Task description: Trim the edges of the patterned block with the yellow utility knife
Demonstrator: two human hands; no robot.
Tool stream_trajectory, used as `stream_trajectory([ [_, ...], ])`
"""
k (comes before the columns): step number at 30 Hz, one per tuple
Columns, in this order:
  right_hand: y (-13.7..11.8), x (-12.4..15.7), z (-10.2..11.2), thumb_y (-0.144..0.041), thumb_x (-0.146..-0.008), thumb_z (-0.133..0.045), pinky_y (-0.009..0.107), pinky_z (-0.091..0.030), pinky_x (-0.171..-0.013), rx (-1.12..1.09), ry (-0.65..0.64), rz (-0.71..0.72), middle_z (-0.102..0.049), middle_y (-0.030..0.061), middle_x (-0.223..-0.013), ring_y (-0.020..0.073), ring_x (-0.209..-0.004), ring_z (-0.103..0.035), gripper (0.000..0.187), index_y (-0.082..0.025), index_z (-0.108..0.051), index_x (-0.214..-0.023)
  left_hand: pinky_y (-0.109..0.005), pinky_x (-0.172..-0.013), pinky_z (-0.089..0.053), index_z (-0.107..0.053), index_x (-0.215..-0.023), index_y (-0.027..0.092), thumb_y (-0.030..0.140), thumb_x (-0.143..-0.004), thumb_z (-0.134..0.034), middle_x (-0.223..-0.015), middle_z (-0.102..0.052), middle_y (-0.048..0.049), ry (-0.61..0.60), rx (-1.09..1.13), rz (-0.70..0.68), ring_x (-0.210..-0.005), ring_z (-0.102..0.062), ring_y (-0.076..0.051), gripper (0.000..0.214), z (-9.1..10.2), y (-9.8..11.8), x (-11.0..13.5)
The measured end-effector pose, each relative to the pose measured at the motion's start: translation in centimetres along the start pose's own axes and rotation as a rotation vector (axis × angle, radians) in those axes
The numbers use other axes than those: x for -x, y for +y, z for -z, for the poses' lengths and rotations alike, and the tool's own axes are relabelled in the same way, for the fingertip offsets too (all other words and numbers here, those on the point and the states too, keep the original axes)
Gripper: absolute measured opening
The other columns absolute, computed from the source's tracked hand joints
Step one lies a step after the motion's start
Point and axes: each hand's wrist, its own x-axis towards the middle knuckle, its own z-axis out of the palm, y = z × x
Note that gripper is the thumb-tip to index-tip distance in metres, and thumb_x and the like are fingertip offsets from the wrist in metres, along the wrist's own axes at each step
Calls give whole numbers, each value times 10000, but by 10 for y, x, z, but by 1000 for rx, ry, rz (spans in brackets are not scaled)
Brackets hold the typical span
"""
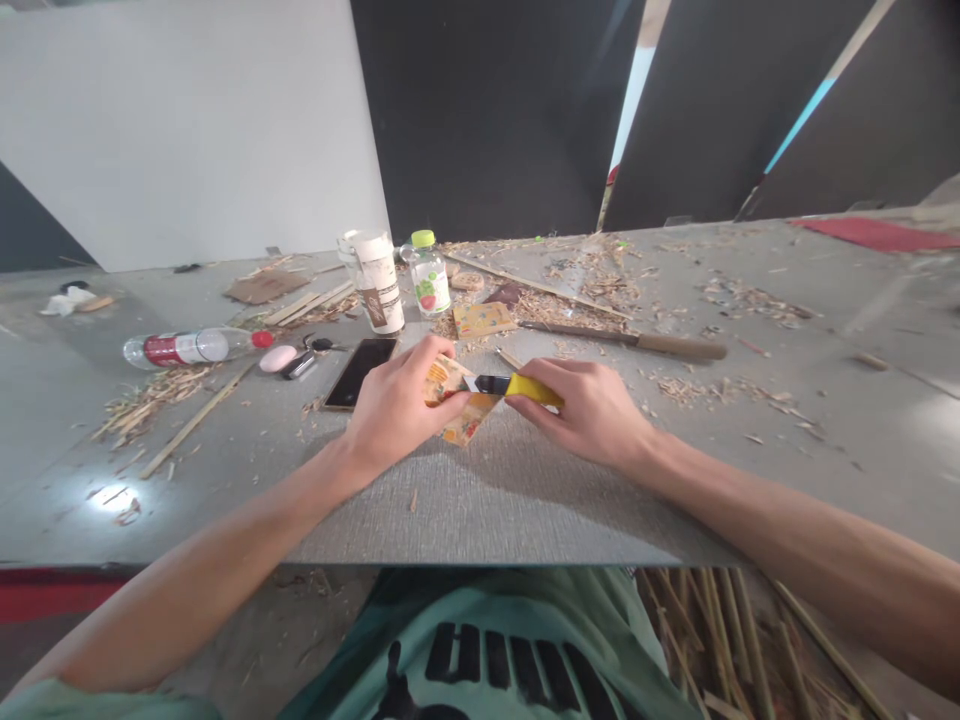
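Observation:
My left hand (394, 405) is closed on a small printed orange card (457, 400), holding it just above the grey table (480, 500). My right hand (592, 405) grips a yellow utility knife (521, 387). The knife's blade points left and touches the card near its upper edge. Both hands meet at the middle of the table, close to me.
A black phone (360, 372), a paper cup (375, 280), a small green-capped bottle (429, 272), a lying plastic bottle (196, 347) and a wooden-handled blade (637, 342) sit behind my hands. Wood shavings and bamboo strips litter the table. Bamboo sticks (720, 630) lie on the floor at right.

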Motion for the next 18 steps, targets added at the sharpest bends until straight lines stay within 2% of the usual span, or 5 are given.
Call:
stream_trajectory([
  [3, 0, 0, 2, -482, -1048, -546, 329, -303, -601, -11, 40, 1, -583, 9, -723, 143, -604, -431, 311, -215, -617, -906, -330, -715, -542, -585, -1155, 273, 272, -852, -843, -983, -791, 2, -3, -38, -11, -814, -752, -216, 398, 0, -1, 1],
  [6, 1, -1, 4, -464, -1038, -555, 328, -294, -594, -2, 56, 7, -560, -2, -697, 138, -590, -415, 299, -218, -592, -874, -321, -647, -504, -590, -1207, 269, 299, -888, -825, -1051, -779, -22, 3, -169, -83, -871, -761, -240, 397, 1, 0, 3],
  [11, 0, -1, 3, -493, -1020, -562, 341, -287, -615, 8, -42, -20, -589, 8, -720, 148, -608, -429, 317, -224, -602, -856, -307, -509, -373, -633, -1240, 274, 257, -1003, -687, -1069, -710, -51, -48, -367, -167, -816, -725, -224, 243, 5, 5, 4],
  [14, -2, -1, 1, -508, -1018, -548, 339, -291, -620, 7, -94, -42, -611, 11, -739, 156, -628, -467, 320, -222, -625, -894, -302, -536, -417, -633, -1232, 265, 222, -967, -702, -1077, -697, -45, -62, -309, -135, -785, -708, -206, 277, 5, 4, 3],
  [18, -2, -1, -1, -508, -1028, -536, 333, -291, -619, -1, -96, -47, -596, 6, -726, 151, -618, -460, 327, -224, -609, -885, -318, -646, -516, -624, -1209, 259, 359, -906, -820, -1068, -701, -36, -33, -213, -112, -842, -727, -227, 374, 2, -1, 2],
])
